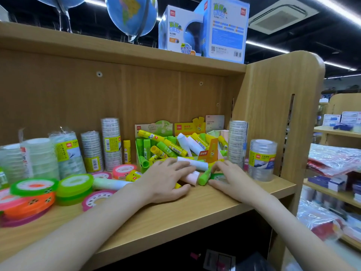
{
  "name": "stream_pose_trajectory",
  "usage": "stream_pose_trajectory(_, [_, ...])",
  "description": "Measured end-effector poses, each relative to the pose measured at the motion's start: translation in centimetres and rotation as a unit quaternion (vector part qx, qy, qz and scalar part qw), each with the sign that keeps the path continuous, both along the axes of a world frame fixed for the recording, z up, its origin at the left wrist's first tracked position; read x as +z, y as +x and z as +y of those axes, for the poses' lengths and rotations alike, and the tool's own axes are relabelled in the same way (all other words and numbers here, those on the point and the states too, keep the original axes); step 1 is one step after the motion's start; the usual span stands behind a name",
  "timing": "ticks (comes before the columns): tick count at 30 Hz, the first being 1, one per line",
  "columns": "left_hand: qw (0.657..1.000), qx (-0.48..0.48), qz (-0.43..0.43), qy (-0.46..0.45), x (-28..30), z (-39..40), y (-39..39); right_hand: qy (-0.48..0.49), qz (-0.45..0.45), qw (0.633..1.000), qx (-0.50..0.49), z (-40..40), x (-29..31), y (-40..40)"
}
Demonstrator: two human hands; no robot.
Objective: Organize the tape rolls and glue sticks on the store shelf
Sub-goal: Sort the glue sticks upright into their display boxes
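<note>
Two bare hands work among scattered stationery on a wooden store shelf (195, 210). The left hand (166, 182) lies palm down at the centre, its fingers (181, 165) loosely curved over a white glue stick (197, 164) and a pale pink stick (192, 178); whether it grips them cannot be told. The right hand (232, 178), at 3 o'clock from the left, rests with fingers spread and nearly straight, its fingertips touching a green glue stick (204, 178) and a green tape roll (217, 176). At 12 o'clock from the hands, yellow and green glue sticks (170, 147) spill from open display boxes (210, 151). Stacks of clear tape rolls (111, 143) stand at 10 o'clock, with two more stacks (261, 159) at 2 o'clock. Flat coloured tape rolls (74, 185) lie at 9 o'clock. Boxed globes (224, 30) sit on the shelf top above.
</note>
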State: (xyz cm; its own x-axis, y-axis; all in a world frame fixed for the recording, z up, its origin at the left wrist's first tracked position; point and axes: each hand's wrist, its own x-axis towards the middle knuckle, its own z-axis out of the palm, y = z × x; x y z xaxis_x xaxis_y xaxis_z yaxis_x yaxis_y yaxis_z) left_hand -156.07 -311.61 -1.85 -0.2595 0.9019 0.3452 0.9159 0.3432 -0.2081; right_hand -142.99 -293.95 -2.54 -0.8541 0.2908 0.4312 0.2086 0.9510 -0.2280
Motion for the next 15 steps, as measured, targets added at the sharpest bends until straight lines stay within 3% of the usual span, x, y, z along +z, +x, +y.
stream_pose_trajectory(9, [0.989,0.144,-0.018,0.010,-0.2,3.7,2.5,0.115,0.013,0.988,-0.099,0.5,-0.1,-0.3])
stream_pose_trajectory(13, [0.991,0.125,-0.037,0.015,-0.4,3.3,2.5,0.000,0.092,0.996,-0.005,0.5,0.0,1.6])
stream_pose_trajectory(15, [0.991,0.122,-0.046,0.027,-0.3,2.9,2.4,-0.040,0.084,0.993,0.068,0.1,0.0,2.6])
